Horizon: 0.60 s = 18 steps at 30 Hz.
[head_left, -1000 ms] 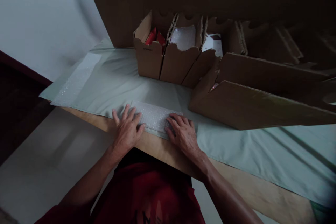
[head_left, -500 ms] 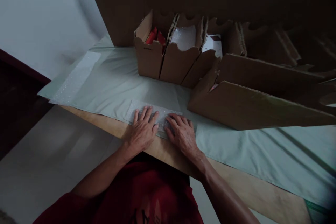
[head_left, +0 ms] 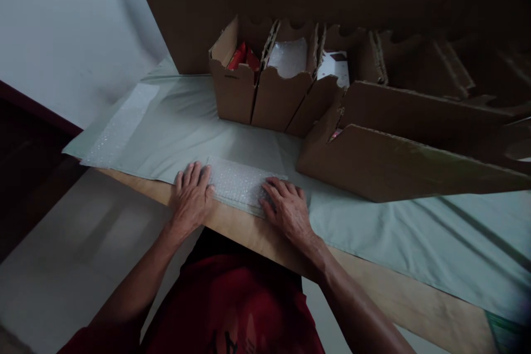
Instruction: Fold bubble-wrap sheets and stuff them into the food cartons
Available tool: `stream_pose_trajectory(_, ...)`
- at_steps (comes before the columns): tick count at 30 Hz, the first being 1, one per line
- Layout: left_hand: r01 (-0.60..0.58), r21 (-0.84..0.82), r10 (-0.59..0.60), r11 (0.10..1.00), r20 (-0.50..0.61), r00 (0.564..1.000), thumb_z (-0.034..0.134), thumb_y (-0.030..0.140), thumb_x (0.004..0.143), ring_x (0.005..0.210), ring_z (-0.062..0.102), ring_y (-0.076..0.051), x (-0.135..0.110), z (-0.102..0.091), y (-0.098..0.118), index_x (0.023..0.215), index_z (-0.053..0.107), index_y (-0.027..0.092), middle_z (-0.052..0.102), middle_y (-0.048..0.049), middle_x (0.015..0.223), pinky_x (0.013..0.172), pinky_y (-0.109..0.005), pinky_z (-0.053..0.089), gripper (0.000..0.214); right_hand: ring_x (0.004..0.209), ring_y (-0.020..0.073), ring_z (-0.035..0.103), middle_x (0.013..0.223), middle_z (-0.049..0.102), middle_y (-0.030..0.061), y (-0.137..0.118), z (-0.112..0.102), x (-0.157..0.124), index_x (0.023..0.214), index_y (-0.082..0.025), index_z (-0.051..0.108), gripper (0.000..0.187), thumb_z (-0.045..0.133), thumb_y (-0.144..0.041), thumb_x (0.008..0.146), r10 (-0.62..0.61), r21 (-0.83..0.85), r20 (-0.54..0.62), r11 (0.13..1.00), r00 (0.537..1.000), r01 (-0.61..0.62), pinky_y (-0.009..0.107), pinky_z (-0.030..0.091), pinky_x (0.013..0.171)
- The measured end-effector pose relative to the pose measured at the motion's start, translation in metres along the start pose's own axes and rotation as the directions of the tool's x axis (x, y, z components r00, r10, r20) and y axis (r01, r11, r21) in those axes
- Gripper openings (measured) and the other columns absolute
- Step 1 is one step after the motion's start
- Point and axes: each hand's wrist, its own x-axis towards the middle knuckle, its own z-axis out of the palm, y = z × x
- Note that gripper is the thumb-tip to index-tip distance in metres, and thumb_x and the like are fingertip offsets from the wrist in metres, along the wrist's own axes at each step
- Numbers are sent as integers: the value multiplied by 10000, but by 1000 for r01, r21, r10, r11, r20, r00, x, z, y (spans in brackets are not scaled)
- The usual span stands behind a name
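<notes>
A clear sheet of bubble wrap [head_left: 238, 181] lies flat on the pale green cloth near the table's front edge. My left hand [head_left: 192, 193] rests palm down at its left end, fingers stretched out, holding nothing. At the right end my right hand [head_left: 288, 207] lies flat on the wrap, its fingers slightly bent and apart. The palms hide whatever is beneath them. A longer strip of bubble wrap [head_left: 120, 124] is spread over the cloth at the far left.
Cardboard bins [head_left: 234, 94] stand in a row behind the hands, holding red packets [head_left: 244, 57], folded bubble wrap [head_left: 288, 58] and a white piece [head_left: 334, 68]. A larger cardboard box [head_left: 406, 166] stands to the right. The green cloth [head_left: 373, 232] covers a wooden tabletop [head_left: 265, 243].
My left hand has slid left across the bubble wrap to its left end, uncovering the middle. My right hand has stayed in place.
</notes>
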Motion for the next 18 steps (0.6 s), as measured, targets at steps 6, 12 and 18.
stream_pose_trajectory(6, 65, -63, -68, 996, -55, 996, 408, 280, 1008, 1500, 387, -407, -1, -3, -13, 1475, 501, 110, 474, -243, 1568, 1178, -659, 337, 506, 1145, 294, 584, 1344, 683, 105, 0, 0, 0, 1251, -196, 681, 294, 558, -306, 1007, -3, -11, -20, 1000, 1000, 3, 417, 417, 897)
stream_pose_trajectory(12, -65, -228, 49, 971, -74, 996, 514, 231, 956, 1507, 376, -378, -10, -3, 28, 1387, 589, 121, 500, -208, 1556, 1226, -626, 304, 451, 1139, 299, 595, 1340, 683, 116, 1, 0, 1, 1250, -188, 684, 296, 549, -299, 1010, -18, -7, -22, 1000, 1000, 18, 421, 417, 892)
stream_pose_trajectory(18, -205, -245, 210, 948, -5, 978, 558, 213, 951, 1458, 453, -343, -13, -2, 57, 1335, 633, 178, 565, -148, 1513, 1220, -614, 334, 393, 1152, 297, 592, 1346, 682, 110, 0, 0, 0, 1238, -189, 689, 285, 569, -298, 1004, -12, 3, -29, 1000, 1000, 12, 417, 422, 898)
